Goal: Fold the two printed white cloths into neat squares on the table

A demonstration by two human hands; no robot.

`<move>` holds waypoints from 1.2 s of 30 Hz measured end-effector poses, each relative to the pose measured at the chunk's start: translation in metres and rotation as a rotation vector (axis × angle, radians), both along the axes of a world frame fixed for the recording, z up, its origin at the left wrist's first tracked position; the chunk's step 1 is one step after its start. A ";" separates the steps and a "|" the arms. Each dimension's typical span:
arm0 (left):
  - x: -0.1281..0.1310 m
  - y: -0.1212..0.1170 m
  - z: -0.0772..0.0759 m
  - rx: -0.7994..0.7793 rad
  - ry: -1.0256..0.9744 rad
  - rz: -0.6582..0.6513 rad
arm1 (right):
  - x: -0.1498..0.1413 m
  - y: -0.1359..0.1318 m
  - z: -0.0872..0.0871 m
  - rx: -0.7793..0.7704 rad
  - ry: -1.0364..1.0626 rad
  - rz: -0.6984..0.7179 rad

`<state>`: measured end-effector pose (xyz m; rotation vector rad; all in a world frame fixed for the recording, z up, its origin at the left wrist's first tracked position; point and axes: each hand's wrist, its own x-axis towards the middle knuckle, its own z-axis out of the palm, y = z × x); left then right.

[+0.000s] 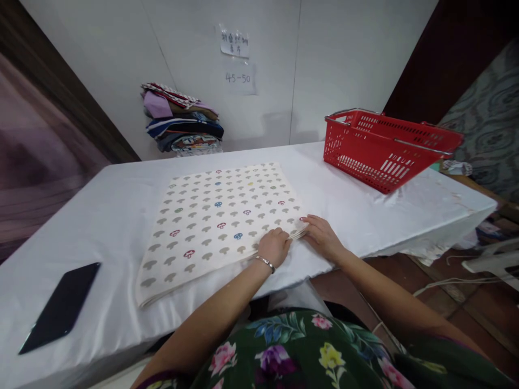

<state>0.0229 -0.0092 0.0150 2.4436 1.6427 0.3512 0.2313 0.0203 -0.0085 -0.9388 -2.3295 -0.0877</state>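
A cream cloth (227, 216) printed with small mushrooms, mostly grey-brown with a few red, blue and yellow, lies flat in front of me. It is folded in layers, whose stacked edges show along the near side. My left hand (274, 247), with a silver bracelet at the wrist, is closed on the near edge close to the right corner. Just to its right, my right hand (323, 236) pinches that same corner, thumb hidden under or behind the fingers. The layers between the two hands are slightly lifted and fanned.
A white-covered table (109, 216) carries everything. At the back left stands a pile of folded fabrics (184, 121) by the wall. A red plastic basket (389, 146) with metal handles sits at the back right. On the near left lies a dark flat tablet-like object (60, 308).
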 end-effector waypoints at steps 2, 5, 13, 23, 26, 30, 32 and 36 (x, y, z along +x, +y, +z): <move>0.000 0.000 0.000 -0.006 -0.004 0.005 | -0.001 -0.002 0.000 0.004 -0.020 -0.001; 0.000 0.001 -0.001 -0.005 -0.007 0.018 | -0.002 -0.001 0.000 0.015 -0.051 0.003; 0.004 0.004 0.001 -0.039 -0.038 0.068 | -0.004 0.002 -0.001 0.012 -0.084 0.036; 0.012 0.002 0.002 0.146 0.094 -0.075 | 0.003 -0.004 -0.001 -0.023 -0.067 0.078; 0.013 -0.001 -0.004 0.167 0.099 -0.136 | 0.002 -0.004 0.002 -0.039 -0.064 0.093; 0.013 -0.003 -0.009 0.171 0.100 -0.167 | 0.001 -0.004 0.005 -0.062 -0.061 0.118; 0.014 -0.003 -0.010 0.176 0.108 -0.174 | 0.001 -0.004 0.005 -0.062 -0.058 0.122; 0.013 -0.004 -0.008 0.181 0.115 -0.175 | 0.002 -0.002 0.004 -0.056 -0.055 0.120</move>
